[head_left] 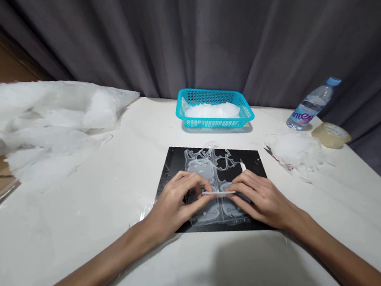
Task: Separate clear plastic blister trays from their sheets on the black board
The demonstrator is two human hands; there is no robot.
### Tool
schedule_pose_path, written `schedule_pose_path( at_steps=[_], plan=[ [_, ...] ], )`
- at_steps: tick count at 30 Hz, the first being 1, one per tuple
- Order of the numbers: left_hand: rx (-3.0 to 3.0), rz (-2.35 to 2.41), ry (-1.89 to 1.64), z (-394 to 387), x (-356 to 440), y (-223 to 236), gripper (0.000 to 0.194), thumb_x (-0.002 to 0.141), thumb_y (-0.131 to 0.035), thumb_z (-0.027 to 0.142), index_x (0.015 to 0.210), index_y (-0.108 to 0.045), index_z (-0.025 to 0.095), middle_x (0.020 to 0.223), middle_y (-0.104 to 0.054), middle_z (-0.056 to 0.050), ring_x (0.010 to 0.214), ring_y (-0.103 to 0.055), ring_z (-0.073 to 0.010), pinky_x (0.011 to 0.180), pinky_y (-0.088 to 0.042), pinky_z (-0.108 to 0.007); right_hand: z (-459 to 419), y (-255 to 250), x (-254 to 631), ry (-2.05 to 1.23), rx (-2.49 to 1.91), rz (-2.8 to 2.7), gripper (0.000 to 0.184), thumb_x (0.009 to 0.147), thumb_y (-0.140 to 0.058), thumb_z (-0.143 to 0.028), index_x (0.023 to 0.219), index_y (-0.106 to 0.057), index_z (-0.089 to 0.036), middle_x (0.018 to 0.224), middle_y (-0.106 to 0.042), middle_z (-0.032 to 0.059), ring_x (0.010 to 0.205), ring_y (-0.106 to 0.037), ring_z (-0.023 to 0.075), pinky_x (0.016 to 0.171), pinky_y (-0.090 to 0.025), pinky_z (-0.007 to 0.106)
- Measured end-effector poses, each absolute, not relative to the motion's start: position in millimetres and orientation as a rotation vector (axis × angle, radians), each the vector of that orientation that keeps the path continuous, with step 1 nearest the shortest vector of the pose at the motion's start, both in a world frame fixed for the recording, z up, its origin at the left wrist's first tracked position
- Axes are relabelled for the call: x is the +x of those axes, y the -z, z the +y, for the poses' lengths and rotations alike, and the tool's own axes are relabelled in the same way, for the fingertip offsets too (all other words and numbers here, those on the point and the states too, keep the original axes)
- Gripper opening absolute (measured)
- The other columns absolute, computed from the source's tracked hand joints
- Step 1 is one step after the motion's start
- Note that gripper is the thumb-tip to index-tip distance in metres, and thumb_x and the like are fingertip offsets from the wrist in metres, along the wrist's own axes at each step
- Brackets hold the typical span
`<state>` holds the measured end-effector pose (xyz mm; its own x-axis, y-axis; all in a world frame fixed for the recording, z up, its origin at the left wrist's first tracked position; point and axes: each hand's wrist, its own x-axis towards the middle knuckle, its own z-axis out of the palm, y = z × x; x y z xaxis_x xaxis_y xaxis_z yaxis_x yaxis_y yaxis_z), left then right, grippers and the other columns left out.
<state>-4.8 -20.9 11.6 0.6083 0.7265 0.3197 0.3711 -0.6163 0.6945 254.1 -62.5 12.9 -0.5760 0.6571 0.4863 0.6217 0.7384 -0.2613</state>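
Between both hands a thin, whitish translucent plastic piece (219, 194) is held almost edge-on to me. My left hand (182, 200) pinches its left end with thumb and index finger. At the other end, my right hand (258, 195) grips it with thumb and fingertips. A slim white tool (243, 166) with a dark pointed tip pokes up behind my right hand, perhaps a craft knife; its lower part is hidden. Beneath the hands, a clear molded plastic sheet (200, 171) with rounded panels and ragged cut edges lies on a black mat (167, 176).
A turquoise basket (215, 123) holding white translucent pieces stands behind the mat. Large plastic bags (56, 111) lie at the left. To the right are scissors (274, 155), plastic scraps (299, 150), a water bottle (311, 106) and a tape roll (331, 135). Behind hangs a grey curtain (200, 34).
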Motion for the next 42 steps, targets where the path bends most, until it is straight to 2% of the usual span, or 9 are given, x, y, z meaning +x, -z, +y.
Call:
schedule_pose_path(
  at_steps=[5, 11, 19, 27, 32, 42],
  plan=[
    [2.319, 0.859, -0.819, -23, -6, -17, 0.015, 0.101, -0.066, 0.035, 0.106, -0.070, 0.021, 0.090, -0.071, -0.002, 0.088, -0.061, -0.0188, 0.083, -0.052, -0.031, -64, -13, 254, -0.090, -0.948, -2.384, 0.014, 0.106, -0.054, -0.019, 0.109, -0.066, -0.015, 0.095, -0.070, 0.0088, 0.086, -0.063, 0.0200, 0.075, -0.054, 0.034],
    [2.397, 0.803, -0.866, -24, -8, -18, 0.011, 0.102, -0.065, 0.029, 0.109, -0.068, 0.021, 0.090, -0.071, -0.002, 0.089, -0.060, -0.0195, 0.086, -0.050, -0.033, -65, -13, 256, -0.072, -0.929, -2.365, 0.013, 0.105, -0.055, -0.018, 0.112, -0.066, -0.015, 0.096, -0.070, 0.0097, 0.087, -0.062, 0.0204, 0.074, -0.054, 0.034],
    [2.423, 0.662, -1.037, -27, -3, -23, 0.006, 0.099, -0.069, 0.020, 0.104, -0.067, 0.020, 0.093, -0.076, 0.000, 0.074, -0.062, -0.0143, 0.087, -0.049, -0.033, -64, -12, 257, -0.049, -0.939, -2.379, 0.014, 0.105, -0.053, -0.017, 0.112, -0.065, -0.014, 0.097, -0.070, 0.0099, 0.087, -0.062, 0.0211, 0.074, -0.055, 0.034],
    [2.363, 0.609, -1.011, -32, 2, -27, 0.008, 0.097, -0.070, 0.016, 0.104, -0.068, 0.020, 0.094, -0.078, 0.000, 0.085, -0.070, -0.0153, 0.091, -0.049, -0.034, -62, -14, 258, -0.048, -0.940, -2.401, 0.017, 0.106, -0.050, -0.015, 0.114, -0.065, -0.014, 0.098, -0.070, 0.0105, 0.089, -0.063, 0.0219, 0.075, -0.054, 0.034],
    [2.359, 0.578, -1.035, -31, 1, -25, 0.013, 0.095, -0.073, 0.013, 0.106, -0.068, 0.020, 0.094, -0.078, -0.001, 0.081, -0.069, -0.0146, 0.090, -0.048, -0.035, -62, -13, 259, -0.050, -0.926, -2.398, 0.016, 0.105, -0.051, -0.013, 0.113, -0.065, -0.013, 0.099, -0.070, 0.0099, 0.089, -0.062, 0.0219, 0.077, -0.054, 0.035],
    [2.344, 0.501, -1.002, -30, -1, -26, 0.021, 0.096, -0.070, 0.007, 0.111, -0.066, 0.020, 0.099, -0.077, -0.002, 0.091, -0.072, -0.0156, 0.095, -0.049, -0.035, -62, -18, 262, 0.011, -0.911, -2.360, 0.019, 0.101, -0.054, -0.006, 0.114, -0.066, -0.011, 0.096, -0.069, 0.0117, 0.088, -0.060, 0.0214, 0.073, -0.052, 0.032]
  ],
)
